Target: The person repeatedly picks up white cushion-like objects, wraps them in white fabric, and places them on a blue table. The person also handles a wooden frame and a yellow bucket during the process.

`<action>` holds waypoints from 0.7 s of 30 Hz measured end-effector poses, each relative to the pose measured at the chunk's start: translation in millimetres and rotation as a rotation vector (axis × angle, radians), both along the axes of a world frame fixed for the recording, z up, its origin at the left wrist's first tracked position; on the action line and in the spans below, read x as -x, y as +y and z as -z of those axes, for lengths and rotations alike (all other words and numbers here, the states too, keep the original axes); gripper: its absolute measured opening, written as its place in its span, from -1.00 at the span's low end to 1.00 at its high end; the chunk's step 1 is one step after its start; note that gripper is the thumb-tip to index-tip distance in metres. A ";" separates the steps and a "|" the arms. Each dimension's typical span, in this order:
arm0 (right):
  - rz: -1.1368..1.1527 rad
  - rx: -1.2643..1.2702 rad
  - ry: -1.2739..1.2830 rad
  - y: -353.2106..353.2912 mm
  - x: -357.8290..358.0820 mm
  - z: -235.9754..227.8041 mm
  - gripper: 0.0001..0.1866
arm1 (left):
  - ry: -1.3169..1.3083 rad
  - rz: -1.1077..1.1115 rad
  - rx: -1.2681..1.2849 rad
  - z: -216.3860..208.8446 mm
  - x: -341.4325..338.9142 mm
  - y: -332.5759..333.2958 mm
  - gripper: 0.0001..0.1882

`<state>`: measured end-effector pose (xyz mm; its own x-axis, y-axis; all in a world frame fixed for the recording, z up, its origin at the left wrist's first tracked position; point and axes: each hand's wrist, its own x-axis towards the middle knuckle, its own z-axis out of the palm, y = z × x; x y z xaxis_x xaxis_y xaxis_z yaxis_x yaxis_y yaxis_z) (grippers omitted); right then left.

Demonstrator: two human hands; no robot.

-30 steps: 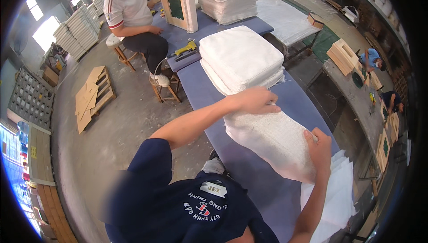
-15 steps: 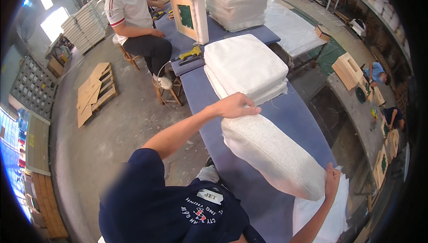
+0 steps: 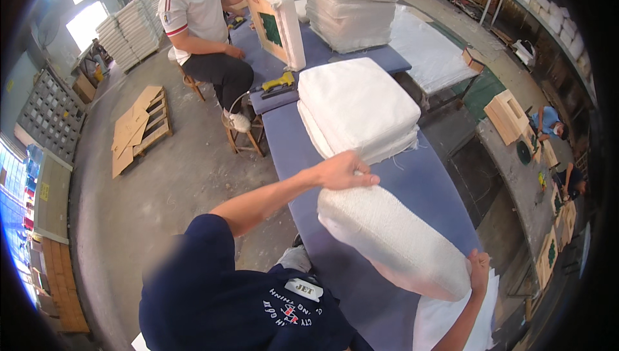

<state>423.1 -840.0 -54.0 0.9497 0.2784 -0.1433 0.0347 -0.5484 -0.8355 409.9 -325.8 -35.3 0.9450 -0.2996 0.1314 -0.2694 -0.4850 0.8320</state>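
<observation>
A white fabric-covered cushion (image 3: 393,241) is held on edge over the blue table (image 3: 445,180). My left hand (image 3: 348,172) is closed on its upper left corner, with the fingers curled over the cloth. At the opposite end, my right hand (image 3: 477,272) grips the right corner, its fingers partly hidden behind the edge. Just beyond my left hand lies a short stack of white cushions (image 3: 361,99), with loose threads at its lower edge. White cloth (image 3: 445,325) lies on the near end of the table, below my right hand.
Across the table a seated person (image 3: 193,22) steadies a wood-backed cushion (image 3: 276,32). A yellow-and-black air tool (image 3: 278,85) with a hose lies nearby. A tall cushion stack (image 3: 351,9) stands behind. Cardboard (image 3: 132,135) lies on a pallet at left; a workbench (image 3: 509,164) runs along the right.
The cushion in my hands has shifted slightly toward me and down, both hands keeping their hold. The whole view has also moved a little.
</observation>
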 end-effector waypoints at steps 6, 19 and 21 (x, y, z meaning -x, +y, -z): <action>0.116 -0.026 -0.117 0.2 -36.2 16.1 -0.42 | -0.005 -0.055 0.053 7.7 -17.0 -3.3 -0.39; 0.570 -0.923 -0.055 42.3 55.7 164.9 -0.15 | -0.004 -0.381 0.355 169.5 -1.5 -15.0 -0.01; 0.580 -0.766 -0.071 35.8 73.9 156.8 -0.10 | 0.030 -0.371 0.295 144.8 -5.0 -20.0 -0.02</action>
<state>349.2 -804.2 -210.8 0.9684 -0.2432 -0.0547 -0.0057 0.1978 -0.9802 415.0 -345.7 -180.1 0.9858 0.1048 0.1311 -0.0965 -0.2855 0.9535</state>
